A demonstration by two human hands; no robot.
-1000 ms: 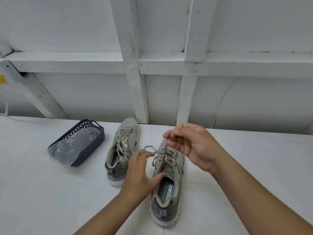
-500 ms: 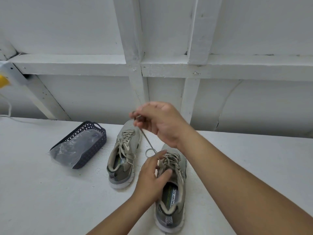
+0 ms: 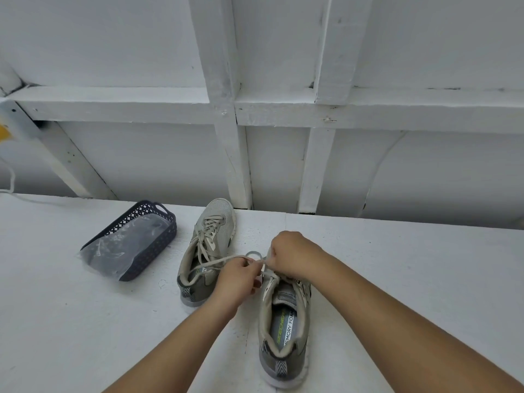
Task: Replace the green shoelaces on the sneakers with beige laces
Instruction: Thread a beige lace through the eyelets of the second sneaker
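Observation:
Two grey-beige sneakers stand on the white table [image 3: 85, 336]. The left sneaker [image 3: 207, 245] is laced in beige and points away from me. The right sneaker [image 3: 283, 330] is nearer, heel toward me, its insole printed in green. My left hand [image 3: 238, 282] pinches a beige lace [image 3: 218, 262] that stretches left across the left sneaker's opening. My right hand [image 3: 292, 256] is curled over the right sneaker's eyelets and grips the lace there. A small loop of lace [image 3: 253, 253] shows between the two hands. The right sneaker's front is hidden by my hands.
A dark blue perforated basket [image 3: 147, 231] with a clear plastic bag [image 3: 113, 251] in it sits at the left of the table. A white framed wall [image 3: 226, 109] rises right behind the table's far edge. A white cable [image 3: 11, 180] hangs at far left.
My right hand came down from its raised pull above the left sneaker to the right sneaker's eyelets. My left hand shifted slightly, and the lace now runs out to the left.

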